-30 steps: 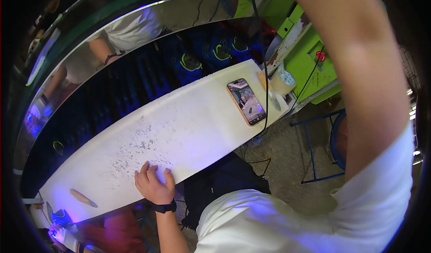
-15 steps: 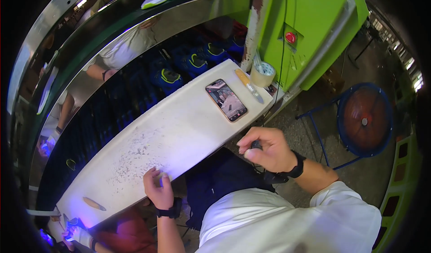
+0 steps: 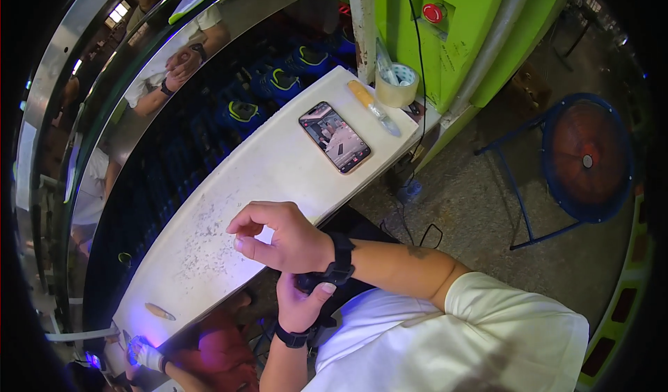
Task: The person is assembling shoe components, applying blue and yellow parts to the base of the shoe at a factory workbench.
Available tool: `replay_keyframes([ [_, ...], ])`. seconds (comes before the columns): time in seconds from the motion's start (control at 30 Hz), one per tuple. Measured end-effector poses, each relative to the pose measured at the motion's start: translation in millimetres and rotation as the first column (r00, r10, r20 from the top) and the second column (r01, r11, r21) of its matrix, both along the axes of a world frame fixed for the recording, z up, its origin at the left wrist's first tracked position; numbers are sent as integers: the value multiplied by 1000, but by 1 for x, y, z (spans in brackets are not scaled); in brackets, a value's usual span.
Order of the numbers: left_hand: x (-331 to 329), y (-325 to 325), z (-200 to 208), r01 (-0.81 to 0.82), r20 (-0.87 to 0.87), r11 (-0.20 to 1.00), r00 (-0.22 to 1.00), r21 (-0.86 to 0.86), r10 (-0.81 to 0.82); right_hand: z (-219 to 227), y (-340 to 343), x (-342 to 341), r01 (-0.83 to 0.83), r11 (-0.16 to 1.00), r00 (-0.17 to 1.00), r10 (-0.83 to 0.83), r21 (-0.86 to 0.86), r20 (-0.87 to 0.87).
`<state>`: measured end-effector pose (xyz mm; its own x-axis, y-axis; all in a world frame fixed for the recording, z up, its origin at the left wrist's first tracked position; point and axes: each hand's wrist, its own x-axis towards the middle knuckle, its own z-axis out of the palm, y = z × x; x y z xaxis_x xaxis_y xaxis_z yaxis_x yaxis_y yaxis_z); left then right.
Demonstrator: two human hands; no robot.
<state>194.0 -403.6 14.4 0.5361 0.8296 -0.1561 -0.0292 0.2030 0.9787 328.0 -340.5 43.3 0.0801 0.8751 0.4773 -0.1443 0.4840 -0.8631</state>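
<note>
white worktop (image 3: 271, 159) first up, fan (image 3: 588, 157) well off its right end, right hand (image 3: 282, 235) curled over its near edge, can't tell if it's holding anything, left hand (image 3: 299, 308) just off that edge, can't tell if it's gripping, phone (image 3: 335, 137) near its right end, black wristband (image 3: 341, 258) just past its near edge, left hand touching it

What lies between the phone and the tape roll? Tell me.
In the head view, a yellow-handled tool lies between the phone and the tape roll.
</note>
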Motion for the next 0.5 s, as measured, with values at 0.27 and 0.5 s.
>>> replay_keyframes([
  [0.27,-14,-7,-26,-46,2,999,999,14,46,-13,9,-22,29,992,972,-57,-124,-229],
  [0.5,-19,0,-16,-61,-4,997,998,55,62,-20,13,-31,34,991,976,-61,-130,-210],
])
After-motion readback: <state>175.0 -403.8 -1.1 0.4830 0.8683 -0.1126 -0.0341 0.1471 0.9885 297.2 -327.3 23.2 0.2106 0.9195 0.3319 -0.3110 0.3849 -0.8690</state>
